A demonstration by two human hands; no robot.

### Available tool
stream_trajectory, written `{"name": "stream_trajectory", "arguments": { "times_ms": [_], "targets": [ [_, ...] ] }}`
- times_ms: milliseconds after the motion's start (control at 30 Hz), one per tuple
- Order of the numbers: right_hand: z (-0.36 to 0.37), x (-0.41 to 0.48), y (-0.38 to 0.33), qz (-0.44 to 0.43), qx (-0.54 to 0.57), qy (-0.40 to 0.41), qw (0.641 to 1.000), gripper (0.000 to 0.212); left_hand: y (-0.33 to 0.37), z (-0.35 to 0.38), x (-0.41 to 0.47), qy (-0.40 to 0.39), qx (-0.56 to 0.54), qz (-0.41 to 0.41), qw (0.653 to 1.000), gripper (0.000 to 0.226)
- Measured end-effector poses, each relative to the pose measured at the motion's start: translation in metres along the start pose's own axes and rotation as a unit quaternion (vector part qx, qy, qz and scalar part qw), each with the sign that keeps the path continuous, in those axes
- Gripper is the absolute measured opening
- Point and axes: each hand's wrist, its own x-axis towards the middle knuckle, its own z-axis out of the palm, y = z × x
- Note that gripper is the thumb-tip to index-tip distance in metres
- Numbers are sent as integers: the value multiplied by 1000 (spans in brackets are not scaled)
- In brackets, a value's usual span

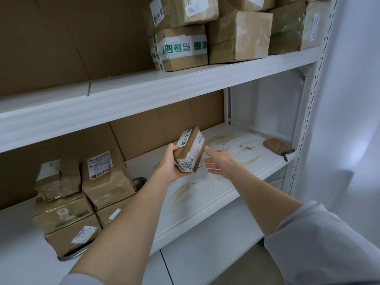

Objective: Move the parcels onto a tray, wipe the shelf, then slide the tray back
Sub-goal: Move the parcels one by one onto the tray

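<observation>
Head view. Item one: small brown cardboard parcel, taped, with white printed labels on two faces, held tilted in the air above the middle of the white metal lower shelf. Your left hand grips its near end, fingers curled round it. Your right hand is flat, fingers straight, just beside the parcel's right face; whether it touches cannot be told. Hazard, as a judgement: a one-handed hold on slick tape and label paper could let the parcel slip onto the soiled board. Item two: stack of brown cardboard parcels, creased and glossy with tape, at the shelf's left end on a grey metal tray, of which only the rounded rim shows. The pile is uneven and reaches the rim, so a box set off-centre could tip it. Item three: tan streaky smears across the shelf's middle and right end, not yet wiped. Item four: brown soft cloth, bunched, with a dark loop, by the shelf's right front corner. You might knock it off the edge. Item five: larger taped cartons on the upper shelf's right half.
</observation>
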Motion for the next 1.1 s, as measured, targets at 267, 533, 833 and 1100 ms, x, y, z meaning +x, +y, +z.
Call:
{"name": "stream_trajectory", "arguments": {
  "times_ms": [267, 533, 833, 1100],
  "targets": [
    [5, 0, 3, 14, 61, -67, 996, 43, -1, -1, 1, -14, -24, -24, 999, 39],
    [5, -3, 2, 22, 109, -101, 989, 36, -4, -2, 2, 42, 48, -15, 998, 28],
    [7, 0, 4, 9, 77, -86, 993, 42, -2, 1, 1, 48, 128, 15, 990, 15],
    [18, 1, -1, 7, 61, -102, 993, 32, 5, -8, -1, 59, 144, 34, 987, 22]
  ]
}}
